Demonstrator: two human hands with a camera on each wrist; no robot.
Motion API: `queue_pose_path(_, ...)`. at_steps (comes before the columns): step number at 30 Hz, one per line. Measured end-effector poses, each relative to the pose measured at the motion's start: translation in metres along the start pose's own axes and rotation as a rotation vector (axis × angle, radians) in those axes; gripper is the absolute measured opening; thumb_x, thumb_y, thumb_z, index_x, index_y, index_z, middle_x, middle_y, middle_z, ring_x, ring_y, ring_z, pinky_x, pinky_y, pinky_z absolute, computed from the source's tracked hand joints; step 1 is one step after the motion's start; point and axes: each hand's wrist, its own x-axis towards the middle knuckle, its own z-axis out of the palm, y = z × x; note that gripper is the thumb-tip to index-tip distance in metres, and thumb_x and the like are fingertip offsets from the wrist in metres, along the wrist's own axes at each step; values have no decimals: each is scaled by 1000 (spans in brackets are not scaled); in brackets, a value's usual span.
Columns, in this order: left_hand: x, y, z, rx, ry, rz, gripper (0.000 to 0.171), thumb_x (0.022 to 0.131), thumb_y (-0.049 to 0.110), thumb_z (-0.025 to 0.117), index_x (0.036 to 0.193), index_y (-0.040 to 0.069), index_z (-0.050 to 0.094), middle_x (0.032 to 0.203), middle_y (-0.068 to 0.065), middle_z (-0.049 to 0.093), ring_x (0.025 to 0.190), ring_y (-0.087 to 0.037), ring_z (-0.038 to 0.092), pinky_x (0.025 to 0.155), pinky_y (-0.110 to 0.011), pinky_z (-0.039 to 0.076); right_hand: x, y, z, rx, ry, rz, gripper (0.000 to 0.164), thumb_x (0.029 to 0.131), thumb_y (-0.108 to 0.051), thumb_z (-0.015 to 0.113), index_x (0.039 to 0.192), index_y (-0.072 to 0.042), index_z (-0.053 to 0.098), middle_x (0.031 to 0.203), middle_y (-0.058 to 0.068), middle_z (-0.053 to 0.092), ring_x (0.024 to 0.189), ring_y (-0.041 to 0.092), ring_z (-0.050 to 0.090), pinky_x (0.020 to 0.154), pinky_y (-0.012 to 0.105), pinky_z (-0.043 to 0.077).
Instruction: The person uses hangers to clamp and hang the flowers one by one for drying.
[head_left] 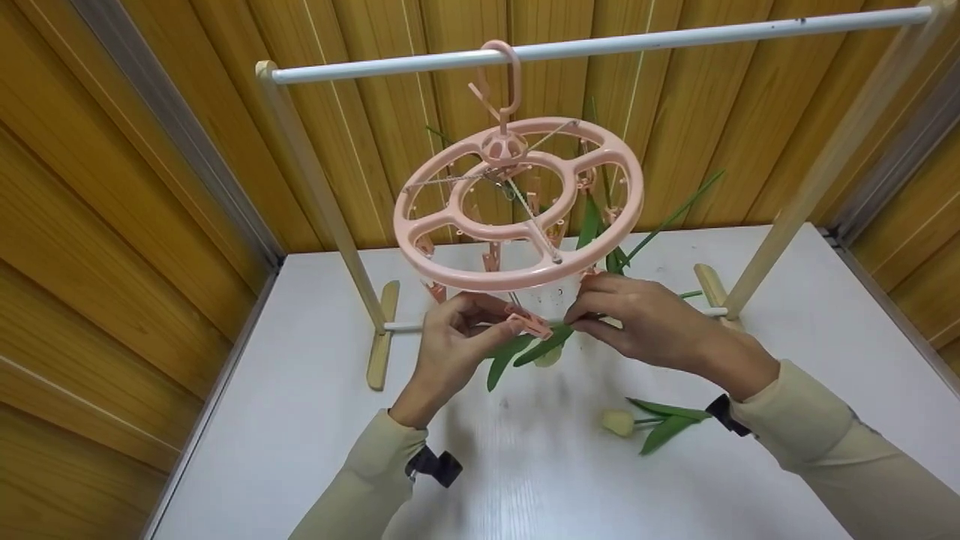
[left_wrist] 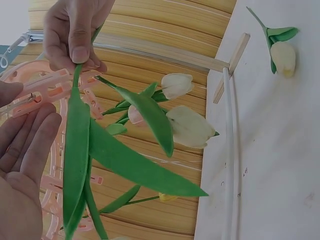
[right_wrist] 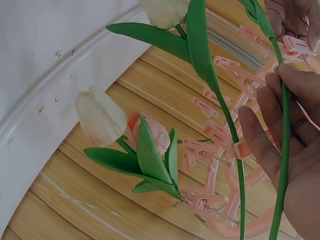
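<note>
A pink round drying hanger (head_left: 517, 281) hangs by its hook, with several clothespins below its ring. My left hand (head_left: 457, 334) pinches one pink clothespin (head_left: 531, 324) at the ring's near side, between thumb and fingers. Just right of it, my right hand (head_left: 652, 319) pinches the green stem (right_wrist: 284, 150) of an artificial tulip. That tulip's long leaves (left_wrist: 77, 145) point down, close beside the clothespin in the left wrist view. Whether the stem lies between the clothespin's jaws I cannot tell. Other white tulips (right_wrist: 101, 117) and a pink one (right_wrist: 152, 135) hang upside down from clothespins behind.
A white rail (head_left: 637, 43) on wooden posts (head_left: 825, 161) carries the hanger above a white table (head_left: 300, 450). One pale tulip (head_left: 617, 422) lies on the table under my right forearm. Wood-panelled walls (head_left: 112, 225) stand behind and at the sides.
</note>
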Motion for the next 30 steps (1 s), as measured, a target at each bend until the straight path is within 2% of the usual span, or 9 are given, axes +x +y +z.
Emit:
queue_pose_path(7,-1,0,0,19,-6,-11,22,94,7,80,114,-2,74,104,-7,77,94,-25,77,84,-41,65,3,-4,1,-20,21,-43,24,85,6,86,105,-6,77,107,3,74,95,18,70,81,38,65)
queue_pose_path(14,0,1,1,31,-11,14,22,94,6,79,113,-2,74,103,-7,78,93,-26,77,82,-40,65,5,-4,2,-15,39,-82,23,85,7,85,102,-5,76,101,3,72,90,17,68,74,35,64)
queue_pose_path(30,0,2,2,21,-14,28,23,95,3,77,116,-5,74,106,-10,77,95,-25,74,83,-35,65,7,-8,4,-35,15,-71,20,86,4,86,101,-7,78,100,3,72,89,17,67,73,36,63)
